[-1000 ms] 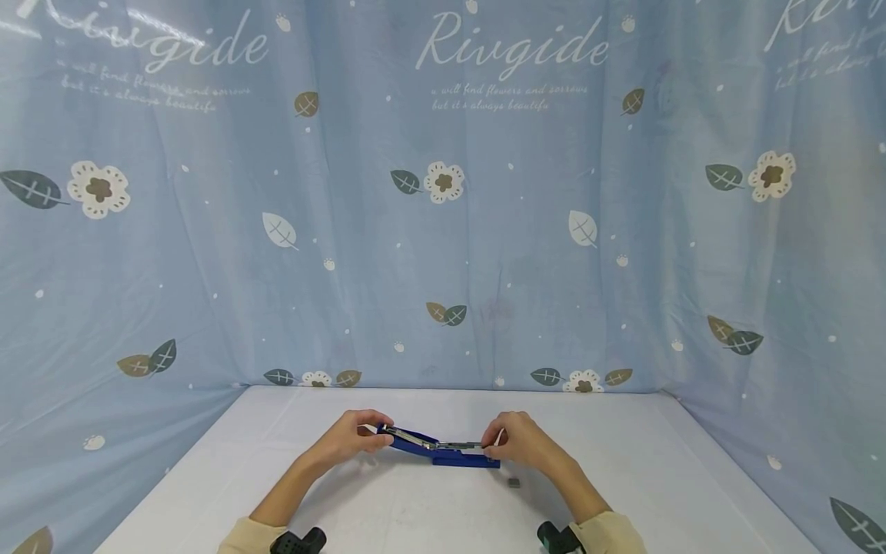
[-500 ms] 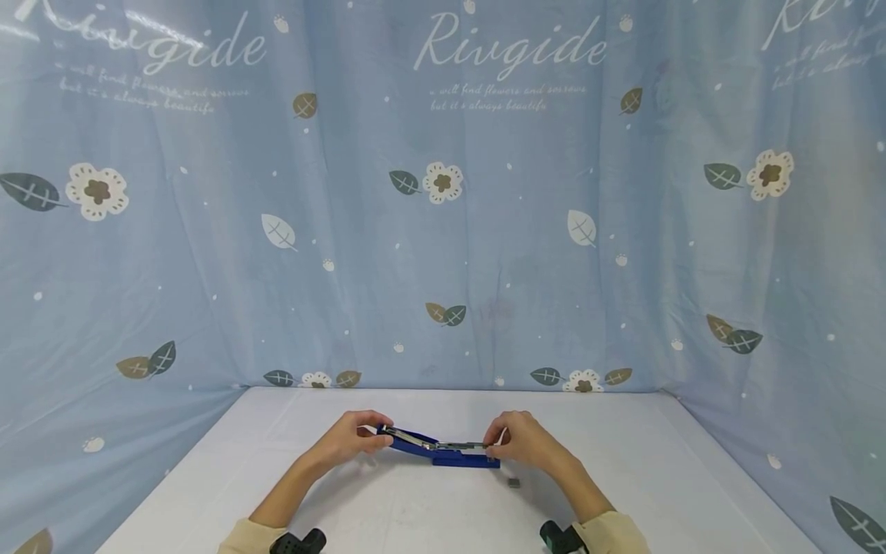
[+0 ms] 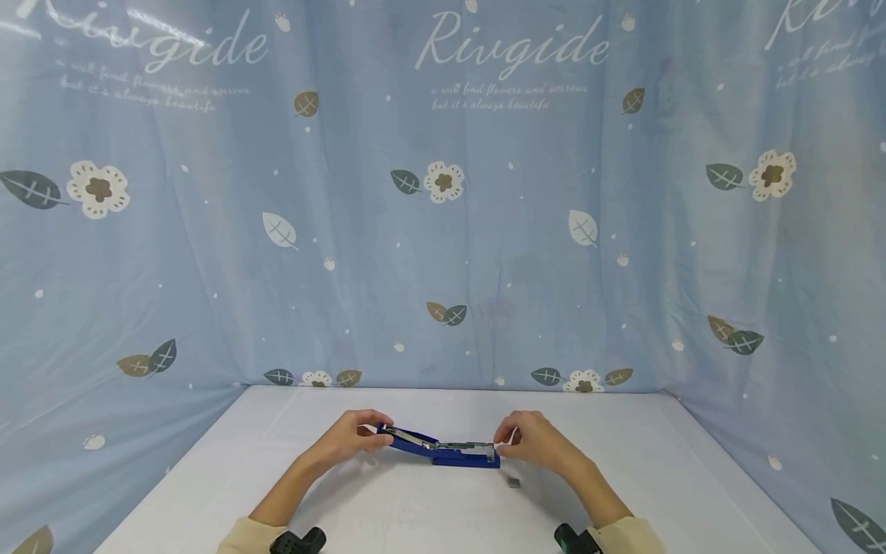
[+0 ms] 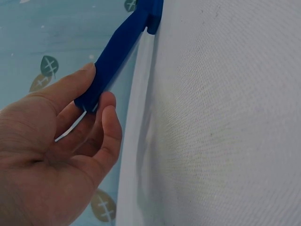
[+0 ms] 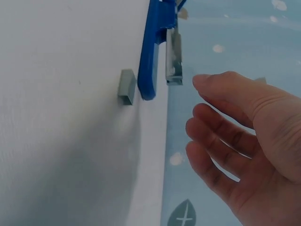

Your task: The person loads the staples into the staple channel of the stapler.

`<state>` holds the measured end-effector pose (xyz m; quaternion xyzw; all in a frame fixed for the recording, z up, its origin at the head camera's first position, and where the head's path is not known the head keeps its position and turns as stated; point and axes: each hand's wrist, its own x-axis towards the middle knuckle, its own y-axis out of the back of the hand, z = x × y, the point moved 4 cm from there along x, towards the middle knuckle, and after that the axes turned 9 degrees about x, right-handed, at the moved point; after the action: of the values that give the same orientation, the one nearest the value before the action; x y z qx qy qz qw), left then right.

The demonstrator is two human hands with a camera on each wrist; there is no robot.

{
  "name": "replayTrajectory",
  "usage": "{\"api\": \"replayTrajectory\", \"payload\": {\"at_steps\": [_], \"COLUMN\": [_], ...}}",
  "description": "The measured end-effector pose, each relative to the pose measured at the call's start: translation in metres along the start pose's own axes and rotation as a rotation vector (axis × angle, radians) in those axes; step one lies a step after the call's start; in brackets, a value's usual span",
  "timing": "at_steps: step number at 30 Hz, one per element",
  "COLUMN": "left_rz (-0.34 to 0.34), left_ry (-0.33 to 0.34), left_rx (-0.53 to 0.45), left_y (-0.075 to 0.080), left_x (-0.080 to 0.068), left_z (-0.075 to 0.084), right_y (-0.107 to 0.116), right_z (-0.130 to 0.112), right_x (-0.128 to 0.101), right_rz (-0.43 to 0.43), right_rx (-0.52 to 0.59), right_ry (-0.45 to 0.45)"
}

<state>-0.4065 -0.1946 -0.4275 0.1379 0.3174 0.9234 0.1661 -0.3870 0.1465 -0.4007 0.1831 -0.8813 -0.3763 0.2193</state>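
Note:
A blue stapler [image 3: 465, 462] stands on the white table with its top cover swung up and back to the left, its metal magazine [image 5: 174, 56] bare. My left hand [image 3: 354, 435] pinches the raised end of the cover [image 4: 113, 56] between thumb and fingers. Just off the magazine's right end is my right hand [image 3: 536, 442], its fingers loosely bent and holding nothing; the right wrist view shows a gap between thumb and metal. A small grey block of staples [image 5: 126, 87] lies on the table beside the stapler's base, on the near side.
The white tabletop [image 3: 415, 515] reaches back to a pale blue curtain [image 3: 443, 254] with printed leaves and flowers. That curtain also hangs along both sides of the table.
My right hand has drawn back to the right, off the magazine's end, which now shows uncovered. The left hand and the stapler have stayed in place.

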Motion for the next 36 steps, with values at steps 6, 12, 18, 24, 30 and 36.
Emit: {"api": "replayTrajectory", "payload": {"at_steps": [6,12,18,24,30,36], "left_rz": [-0.001,-0.008,-0.007,-0.006,-0.008,-0.010], "left_ry": [-0.001,-0.002,0.002,-0.011,-0.017,-0.022], "left_rx": [0.004,0.013,0.014,0.006,0.002,-0.002], "left_y": [0.000,0.000,0.000,0.000,0.000,0.000], "left_x": [0.000,0.000,-0.001,-0.001,-0.001,-0.001], "left_z": [0.000,0.002,0.001,0.002,0.004,0.004], "right_y": [0.009,0.010,0.011,0.014,0.013,0.010], "right_z": [-0.001,0.006,0.011,0.017,0.022,0.025], "right_x": [-0.007,-0.010,-0.016,-0.022,-0.023,-0.022], "right_rz": [0.005,-0.016,-0.037,-0.061,-0.112,-0.173], "right_rx": [0.009,-0.021,-0.012,0.002,0.055,0.102], "right_ry": [0.023,0.009,-0.010,-0.014,-0.016,-0.038]}}
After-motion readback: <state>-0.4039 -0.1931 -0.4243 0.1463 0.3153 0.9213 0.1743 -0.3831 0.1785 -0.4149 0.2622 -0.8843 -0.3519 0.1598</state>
